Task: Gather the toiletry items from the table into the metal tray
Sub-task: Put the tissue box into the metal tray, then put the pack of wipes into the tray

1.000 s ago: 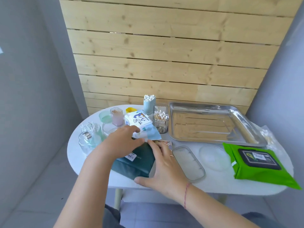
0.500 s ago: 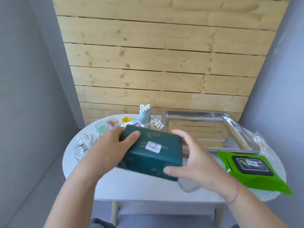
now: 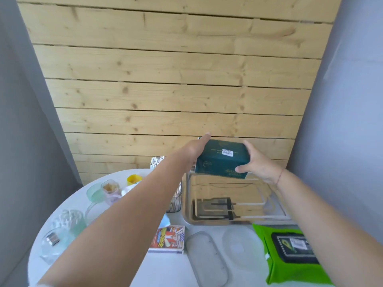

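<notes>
With both arms stretched way out, the left hand (image 3: 192, 151) and right hand (image 3: 258, 164) are clamped on the two short ends of a dark green box (image 3: 222, 159), fingers curled round it, thumb of the right one pressed on the front face. Box sits in the air, tilted a bit, over the far edge of the metal tray (image 3: 186, 212), roughly 12 o'clock from the tray's middle. Tray itself looks bare inside, just reflections. At its 5 o'clock lies a bright green wipes pack (image 3: 290, 272), touching the rim or nearly. Around 7 o'clock there's a clear oblong lid (image 3: 207, 259) and a small red printed box (image 3: 169, 240) on the white table (image 3: 165, 272).
</notes>
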Demonstrator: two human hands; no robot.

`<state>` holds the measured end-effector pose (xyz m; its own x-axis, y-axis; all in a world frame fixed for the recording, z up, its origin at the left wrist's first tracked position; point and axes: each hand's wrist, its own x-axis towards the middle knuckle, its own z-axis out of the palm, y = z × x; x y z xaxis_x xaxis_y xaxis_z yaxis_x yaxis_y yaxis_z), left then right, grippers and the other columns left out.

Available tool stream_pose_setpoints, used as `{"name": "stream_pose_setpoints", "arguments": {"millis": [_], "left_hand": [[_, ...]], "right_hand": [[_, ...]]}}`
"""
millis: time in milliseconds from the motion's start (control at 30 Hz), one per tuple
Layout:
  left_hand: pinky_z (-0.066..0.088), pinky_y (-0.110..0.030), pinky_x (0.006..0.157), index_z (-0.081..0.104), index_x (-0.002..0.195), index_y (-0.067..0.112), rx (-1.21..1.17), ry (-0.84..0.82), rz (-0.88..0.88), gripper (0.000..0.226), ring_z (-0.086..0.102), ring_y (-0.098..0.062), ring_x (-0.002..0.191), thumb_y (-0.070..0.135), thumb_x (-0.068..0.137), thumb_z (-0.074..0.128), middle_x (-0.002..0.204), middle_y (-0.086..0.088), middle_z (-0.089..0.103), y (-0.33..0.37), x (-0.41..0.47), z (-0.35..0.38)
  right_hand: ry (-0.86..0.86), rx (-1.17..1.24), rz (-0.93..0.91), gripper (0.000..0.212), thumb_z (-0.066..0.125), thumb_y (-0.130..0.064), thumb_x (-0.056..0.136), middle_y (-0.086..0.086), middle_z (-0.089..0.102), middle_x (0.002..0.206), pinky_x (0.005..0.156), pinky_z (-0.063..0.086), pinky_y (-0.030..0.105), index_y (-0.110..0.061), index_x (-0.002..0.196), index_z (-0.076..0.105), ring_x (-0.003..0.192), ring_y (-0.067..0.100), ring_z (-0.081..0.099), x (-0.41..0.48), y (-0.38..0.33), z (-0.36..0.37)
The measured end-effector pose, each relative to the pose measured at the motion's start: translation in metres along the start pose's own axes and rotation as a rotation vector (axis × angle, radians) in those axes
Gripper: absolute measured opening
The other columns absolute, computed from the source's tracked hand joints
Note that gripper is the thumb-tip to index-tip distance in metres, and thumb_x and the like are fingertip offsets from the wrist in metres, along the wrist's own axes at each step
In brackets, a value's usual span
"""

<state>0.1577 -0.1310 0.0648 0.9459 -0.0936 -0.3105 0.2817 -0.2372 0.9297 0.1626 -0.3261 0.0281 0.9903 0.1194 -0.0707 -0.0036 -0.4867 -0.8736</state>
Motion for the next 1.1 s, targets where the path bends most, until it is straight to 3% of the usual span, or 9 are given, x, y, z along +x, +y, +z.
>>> {"name": "stream_pose_setpoints", "arguments": {"millis": [167, 300, 367, 500, 633, 733, 800, 967, 1100], "left_hand": [[0.046, -0.036, 0.094, 0.053, 0.089, 0.013, -0.054, -0.009, -0.126, 0.045, 0.058, -0.019, 0.08, 0.054, 0.095, 0.038, 0.089, -0.007, 0.062, -0.011, 0.036, 0.011], [0.036, -0.038, 0.109, 0.051, 0.123, 0.007, -0.037, 0.018, -0.159, 0.067, 0.055, -0.025, 0.114, 0.064, 0.089, 0.04, 0.124, -0.008, 0.059, -0.022, 0.056, 0.018], [0.028, -0.035, 0.111, 0.046, 0.128, 0.009, -0.024, 0.035, -0.166, 0.062, 0.045, -0.023, 0.117, 0.059, 0.093, 0.037, 0.126, -0.005, 0.049, -0.023, 0.058, 0.019], [0.037, -0.033, 0.1, 0.047, 0.095, 0.01, -0.014, 0.049, -0.174, 0.047, 0.05, -0.022, 0.094, 0.055, 0.095, 0.036, 0.106, -0.006, 0.054, -0.024, 0.067, 0.015], [0.04, -0.031, 0.085, 0.048, 0.084, 0.013, 0.014, 0.04, -0.196, 0.044, 0.052, -0.02, 0.086, 0.054, 0.096, 0.035, 0.09, -0.002, 0.051, -0.022, 0.062, 0.012], [0.033, -0.035, 0.106, 0.042, 0.136, 0.008, 0.026, 0.042, -0.153, 0.056, 0.041, -0.027, 0.13, 0.048, 0.097, 0.039, 0.14, -0.009, 0.045, -0.019, 0.045, 0.005], [0.031, -0.038, 0.112, 0.038, 0.141, 0.009, 0.048, 0.085, -0.091, 0.059, 0.039, -0.027, 0.134, 0.044, 0.095, 0.047, 0.145, -0.009, 0.043, -0.019, 0.031, -0.007], [0.047, -0.042, 0.101, 0.068, 0.098, 0.023, -0.039, 0.278, 0.203, 0.015, 0.063, -0.02, 0.104, 0.026, 0.09, 0.057, 0.109, -0.004, 0.069, -0.049, -0.029, -0.056], [0.048, -0.036, 0.082, 0.067, 0.08, 0.023, -0.256, 0.649, 0.286, 0.025, 0.061, -0.02, 0.085, 0.005, 0.086, 0.05, 0.086, 0.001, 0.069, -0.105, -0.094, -0.062]], "right_hand": [[-0.015, -0.115, 0.133, 0.097, 0.064, 0.012, 0.077, 0.009, 0.044, 0.136, 0.08, 0.04, 0.028, -0.016, 0.151, 0.008, 0.107, 0.021, 0.045, 0.038, 0.028, 0.022], [-0.006, -0.143, 0.165, 0.092, 0.068, 0.002, 0.079, 0.008, 0.039, 0.146, 0.088, 0.038, 0.025, -0.013, 0.151, 0.013, 0.122, 0.022, 0.044, 0.055, 0.043, 0.04], [0.004, -0.169, 0.138, 0.088, 0.071, -0.005, 0.079, 0.007, 0.041, 0.145, 0.091, 0.038, 0.025, -0.013, 0.149, 0.018, 0.126, 0.023, 0.044, 0.06, 0.044, 0.045], [-0.013, -0.225, 0.102, 0.087, 0.073, -0.009, 0.078, 0.007, 0.044, 0.142, 0.095, 0.038, 0.026, -0.012, 0.148, 0.021, 0.126, 0.023, 0.045, 0.066, 0.044, 0.048], [-0.01, -0.242, 0.111, 0.088, 0.075, -0.009, 0.076, 0.008, 0.043, 0.139, 0.094, 0.04, 0.027, -0.013, 0.147, 0.022, 0.123, 0.024, 0.046, 0.067, 0.047, 0.052], [0.014, -0.372, 0.163, 0.093, 0.077, -0.022, 0.073, 0.01, 0.032, 0.145, 0.105, 0.041, 0.04, -0.017, 0.147, 0.021, 0.129, 0.03, 0.04, 0.063, 0.044, 0.056], [0.098, -0.53, 0.151, 0.088, 0.073, -0.027, 0.076, 0.011, 0.025, 0.148, 0.105, 0.041, 0.044, -0.018, 0.147, 0.022, 0.132, 0.033, 0.036, 0.056, 0.032, 0.056], [0.278, -0.444, -0.173, 0.047, 0.061, -0.024, 0.086, 0.004, 0.039, 0.135, 0.101, 0.042, 0.033, -0.017, 0.13, 0.044, 0.125, 0.023, 0.043, -0.002, -0.026, 0.078], [0.095, -0.413, -0.307, 0.036, 0.06, -0.037, 0.085, -0.002, 0.048, 0.12, 0.087, 0.047, 0.031, -0.019, 0.113, 0.047, 0.108, 0.017, 0.052, -0.059, -0.048, 0.143]]}}
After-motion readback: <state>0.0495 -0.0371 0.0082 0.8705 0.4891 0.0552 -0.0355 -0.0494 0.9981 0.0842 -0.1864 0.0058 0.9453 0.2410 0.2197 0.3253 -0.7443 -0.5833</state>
